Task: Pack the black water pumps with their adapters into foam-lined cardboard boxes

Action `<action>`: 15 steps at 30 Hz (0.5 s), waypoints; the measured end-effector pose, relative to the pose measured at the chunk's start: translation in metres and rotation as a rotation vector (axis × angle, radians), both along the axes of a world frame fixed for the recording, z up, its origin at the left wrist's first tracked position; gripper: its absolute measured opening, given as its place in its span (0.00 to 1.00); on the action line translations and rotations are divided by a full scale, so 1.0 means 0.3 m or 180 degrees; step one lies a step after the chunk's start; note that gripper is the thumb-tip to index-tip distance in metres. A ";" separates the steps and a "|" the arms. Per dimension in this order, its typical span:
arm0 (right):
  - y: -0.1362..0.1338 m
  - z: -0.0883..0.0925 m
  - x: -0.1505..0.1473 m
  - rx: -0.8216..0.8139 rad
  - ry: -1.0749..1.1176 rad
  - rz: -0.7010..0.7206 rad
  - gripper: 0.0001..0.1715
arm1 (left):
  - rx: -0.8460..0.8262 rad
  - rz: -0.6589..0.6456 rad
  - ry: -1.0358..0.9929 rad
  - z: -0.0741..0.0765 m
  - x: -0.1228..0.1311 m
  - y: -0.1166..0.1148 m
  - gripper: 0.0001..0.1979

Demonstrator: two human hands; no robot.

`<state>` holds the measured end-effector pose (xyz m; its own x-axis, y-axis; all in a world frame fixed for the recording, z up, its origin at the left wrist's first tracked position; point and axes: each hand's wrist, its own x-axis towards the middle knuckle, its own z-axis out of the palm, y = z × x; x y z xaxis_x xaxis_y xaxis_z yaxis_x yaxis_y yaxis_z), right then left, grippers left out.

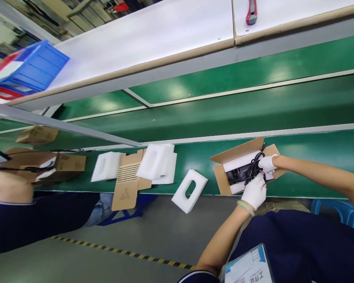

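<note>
An open cardboard box [223, 181] lies on the green bench in front of me, its flaps spread. White foam [236, 188] lines it around a black device [232, 176]. A coiled black cable [251, 169] lies over the device, one plug end pointing up at the far side. My gloved left hand [255, 192], below a pale green bracelet, reaches over the near edge and closes on the cable. From the right, my gloved right hand [266, 164] is closed on the same coil; its fingertips are partly hidden.
Left of the box, a foam insert [179, 195] overhangs the bench edge. Farther left are more foam blocks [153, 161], a flattened carton [125, 194] and a co-worker's arm [10, 186] by another open box [67, 163]. A shelf above holds a red cutter [251, 13] and blue bin [37, 65].
</note>
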<state>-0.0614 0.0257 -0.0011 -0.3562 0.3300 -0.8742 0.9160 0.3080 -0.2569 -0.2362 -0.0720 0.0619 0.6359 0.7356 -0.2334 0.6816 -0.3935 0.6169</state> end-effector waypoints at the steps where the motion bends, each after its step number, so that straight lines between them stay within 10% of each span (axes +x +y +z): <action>1: 0.003 0.003 -0.002 -0.0082 -0.0030 0.0042 0.13 | 0.0066 0.0124 0.0090 -0.031 0.031 -0.028 0.15; 7: 0.005 0.037 -0.018 0.0035 0.0010 0.0157 0.08 | -0.0573 0.0421 0.0453 -0.186 0.076 -0.003 0.25; 15: -0.027 0.072 -0.008 0.0302 0.0086 -0.0025 0.09 | -0.1205 -0.0397 0.0756 -0.225 0.025 0.106 0.35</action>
